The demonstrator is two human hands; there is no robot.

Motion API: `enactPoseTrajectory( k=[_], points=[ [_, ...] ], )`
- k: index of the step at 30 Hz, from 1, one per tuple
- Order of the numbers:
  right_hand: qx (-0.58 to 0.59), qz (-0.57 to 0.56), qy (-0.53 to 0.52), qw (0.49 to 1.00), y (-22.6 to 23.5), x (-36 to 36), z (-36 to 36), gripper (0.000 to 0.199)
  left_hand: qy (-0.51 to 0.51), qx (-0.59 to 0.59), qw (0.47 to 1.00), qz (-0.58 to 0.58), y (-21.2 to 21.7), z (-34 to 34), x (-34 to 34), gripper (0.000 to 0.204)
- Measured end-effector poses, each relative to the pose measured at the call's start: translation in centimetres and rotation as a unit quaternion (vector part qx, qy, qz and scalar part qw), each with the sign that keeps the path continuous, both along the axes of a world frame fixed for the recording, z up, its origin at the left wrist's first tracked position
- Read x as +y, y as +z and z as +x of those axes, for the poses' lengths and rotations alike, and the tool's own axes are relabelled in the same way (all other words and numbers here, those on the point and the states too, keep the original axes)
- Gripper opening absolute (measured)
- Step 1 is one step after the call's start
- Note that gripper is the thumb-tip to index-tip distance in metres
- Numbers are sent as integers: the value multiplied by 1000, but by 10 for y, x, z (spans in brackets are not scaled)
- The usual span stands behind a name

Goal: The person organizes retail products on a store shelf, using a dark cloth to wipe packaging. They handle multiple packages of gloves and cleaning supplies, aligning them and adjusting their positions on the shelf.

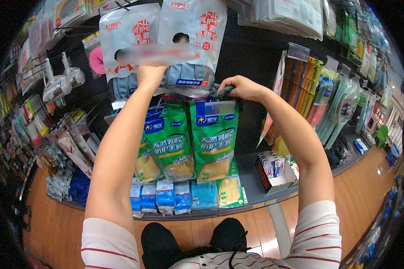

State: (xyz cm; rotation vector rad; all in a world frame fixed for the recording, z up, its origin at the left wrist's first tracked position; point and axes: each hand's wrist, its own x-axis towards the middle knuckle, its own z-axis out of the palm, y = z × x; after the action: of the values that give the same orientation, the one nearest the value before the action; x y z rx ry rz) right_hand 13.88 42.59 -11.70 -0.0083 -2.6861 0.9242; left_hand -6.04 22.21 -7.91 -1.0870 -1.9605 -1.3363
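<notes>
Two large silver-white packages of gloves hang side by side at the top, a left package (129,31) and a right package (193,27). Raised against their lower middle is my left hand (151,75); its fingers are lost in a blurred patch, so I cannot tell whether they grip. My right hand (244,87) is closed, thumb and fingers pinching a dark grey piece of cloth (222,92) beside the right package's lower corner. Directly below hang green packs of rubber gloves, one in front on the right (214,143) and another on the left (174,145).
Blue packets (165,197) sit on the bottom shelf (251,199) near my feet. A small display box (278,172) stands to their right. Hanging packs of colourful goods (307,85) crowd the right side, and brushes in clear wrap (58,83) the left. The floor is wood-coloured (54,228).
</notes>
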Motion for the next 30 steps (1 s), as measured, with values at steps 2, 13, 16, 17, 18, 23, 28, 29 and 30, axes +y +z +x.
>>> enactPoseTrajectory(
  k=[2, 13, 16, 17, 18, 23, 28, 29, 30],
  points=[
    [-8, 18, 16, 1000, 7, -9, 5, 30, -3, 12, 1000, 2, -1, -1, 0, 40],
    [127, 226, -71, 963, 9, -28, -6, 41, -36, -49, 998, 5, -8, -4, 4, 39],
    [52, 235, -76, 968, 1, -35, -10, 40, -31, -61, 998, -12, -5, 3, 1, 38],
    [40, 234, -66, 969, 3, -32, -9, 41, -31, -56, 998, -11, -5, 4, 2, 38],
    [27, 231, -55, 971, 8, -29, -9, 41, -30, -52, 998, -12, -5, 4, 2, 38],
    [118, 239, -98, 959, 31, -37, 6, 31, -78, -49, 996, 9, -8, -3, 1, 42],
    [410, 121, -120, 896, 40, -56, 32, 30, 3, 106, 990, 90, -17, -12, -9, 60],
    [427, 21, -111, 897, 37, -64, 41, 27, 21, 106, 990, 86, -23, 1, -19, 60],
    [444, -83, -93, 887, 36, -84, 50, 25, -31, 97, 988, 117, -23, 20, -43, 57]
  ],
)
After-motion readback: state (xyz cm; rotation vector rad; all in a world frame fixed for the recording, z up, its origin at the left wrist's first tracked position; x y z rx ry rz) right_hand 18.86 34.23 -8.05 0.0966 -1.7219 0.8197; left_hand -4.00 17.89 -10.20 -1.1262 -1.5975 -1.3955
